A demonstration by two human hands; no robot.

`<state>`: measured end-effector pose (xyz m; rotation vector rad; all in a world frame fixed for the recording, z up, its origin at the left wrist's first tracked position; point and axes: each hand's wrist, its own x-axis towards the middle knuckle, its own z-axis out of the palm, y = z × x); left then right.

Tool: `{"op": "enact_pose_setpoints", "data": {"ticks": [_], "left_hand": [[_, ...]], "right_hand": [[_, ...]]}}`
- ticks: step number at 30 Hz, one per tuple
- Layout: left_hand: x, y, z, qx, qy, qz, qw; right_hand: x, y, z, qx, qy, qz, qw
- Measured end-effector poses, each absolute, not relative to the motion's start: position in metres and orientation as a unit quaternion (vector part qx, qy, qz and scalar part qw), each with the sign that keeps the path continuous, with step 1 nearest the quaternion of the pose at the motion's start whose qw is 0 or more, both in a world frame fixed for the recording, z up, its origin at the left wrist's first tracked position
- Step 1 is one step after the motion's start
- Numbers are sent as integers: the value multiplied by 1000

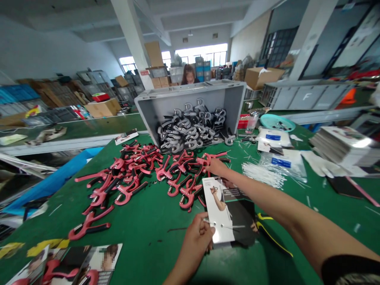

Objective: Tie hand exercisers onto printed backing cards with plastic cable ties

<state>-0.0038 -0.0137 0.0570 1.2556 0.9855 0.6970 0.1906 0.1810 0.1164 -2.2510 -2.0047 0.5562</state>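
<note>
Presently, one view only, from the head camera.

The left hand (197,237) holds a printed card (221,209) by its near left corner, thumb on top of the printed face and fingers closed beneath. The card lies low over the green table (148,221), just in front of the person. Its long axis runs away from the person, with the far end leaning slightly to the left. The printed face points up.

The right hand (215,166) is stretched forward past the far end of the card, and its forearm crosses above the card's far right part. The fingers rest on the near edge of a heap of red hand grips (136,170). Whether they are closed round one cannot be told.

The heap spreads leftward across the table, handles pointing all ways. One grip lies apart, near the left edge.

Behind the heap a grey crate (154,107) lies tipped on its side, mouth toward the person, with grey hand grips (192,128) spilling out. A person (188,75) stands behind it.

To the right of the right hand lies a bundle of white ties (261,174). Farther right is a stack of cards (341,146).
</note>
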Motion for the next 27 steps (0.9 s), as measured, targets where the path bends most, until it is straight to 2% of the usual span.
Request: {"op": "enact_pose_setpoints", "data": {"ticks": [4, 7, 11, 14, 23, 27], "left_hand": [[-14, -8, 61, 567, 416, 290, 649], [-27, 7, 73, 556, 441, 345, 614], [-28, 37, 93, 547, 445, 431, 563], [-11, 56, 96, 578, 394, 453, 552], [-1, 50, 70, 734, 411, 365, 398], [-9, 45, 72, 758, 407, 348, 372]], "right_hand": [[216, 178, 158, -739, -644, 101, 168], [242, 152, 177, -719, -656, 92, 211], [260, 83, 168, -656, -708, 158, 206], [256, 38, 155, -649, -722, 173, 167], [232, -8, 133, -634, -744, 170, 125], [230, -15, 129, -637, -734, 200, 125]]}}
